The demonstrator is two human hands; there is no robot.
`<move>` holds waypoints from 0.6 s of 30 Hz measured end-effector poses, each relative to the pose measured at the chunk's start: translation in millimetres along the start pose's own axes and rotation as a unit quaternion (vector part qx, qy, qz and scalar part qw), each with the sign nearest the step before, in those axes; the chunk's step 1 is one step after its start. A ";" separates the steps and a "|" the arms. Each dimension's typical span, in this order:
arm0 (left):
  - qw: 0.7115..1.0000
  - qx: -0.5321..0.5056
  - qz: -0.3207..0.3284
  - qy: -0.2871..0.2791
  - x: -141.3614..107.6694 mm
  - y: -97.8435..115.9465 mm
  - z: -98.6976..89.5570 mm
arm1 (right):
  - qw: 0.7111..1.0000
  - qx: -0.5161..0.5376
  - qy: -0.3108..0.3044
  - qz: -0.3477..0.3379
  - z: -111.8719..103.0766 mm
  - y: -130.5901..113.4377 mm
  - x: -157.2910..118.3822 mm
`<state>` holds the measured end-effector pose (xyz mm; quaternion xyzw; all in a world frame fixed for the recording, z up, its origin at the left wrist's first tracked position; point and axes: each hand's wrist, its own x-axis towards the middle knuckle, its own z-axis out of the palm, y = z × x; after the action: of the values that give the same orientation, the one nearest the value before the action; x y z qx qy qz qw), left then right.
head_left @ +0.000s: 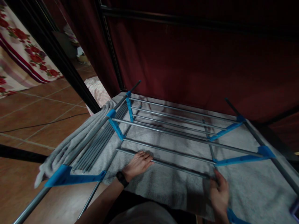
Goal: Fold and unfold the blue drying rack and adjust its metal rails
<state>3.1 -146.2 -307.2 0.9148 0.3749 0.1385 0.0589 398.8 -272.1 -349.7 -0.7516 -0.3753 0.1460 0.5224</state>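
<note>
Head view: rod (177, 167) partly hidden under left hand (138, 163).

The view is taken from the wearer's head, faced forward and down; the left hand (139, 162) and right hand (220, 191) are seen near, the rack (187, 136) is overlooked from above, and the dark red curtain (198, 65) is faced beyond.

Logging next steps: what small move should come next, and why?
Probably draw the metal rod toward the near left blue bracket: the left hand holds it, the right hand is at its right end, its left end is free, and no rod spans across from that bracket.
</note>
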 end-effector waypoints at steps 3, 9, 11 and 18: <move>1.000 -0.012 -0.005 -0.003 -2.3 0.2 4.6 | 0.995 -0.083 -0.039 -0.044 0.4 8.8 -1.2; 1.000 -0.014 -0.009 -0.012 -2.2 1.7 6.1 | 0.967 -0.197 -0.065 -0.147 7.4 16.6 -1.9; 1.000 -0.015 -0.011 -0.015 -2.2 2.2 6.3 | 0.954 -0.232 -0.077 -0.172 9.9 18.3 -3.5; 0.999 -0.029 -0.015 -0.009 -4.0 2.8 7.6 | 0.916 -0.294 -0.102 -0.255 17.8 26.3 -13.0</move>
<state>4.5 -151.1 -314.6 0.9082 0.3839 0.1398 0.0912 390.0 -273.9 -382.8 -0.7311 -0.6314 -0.0328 0.2565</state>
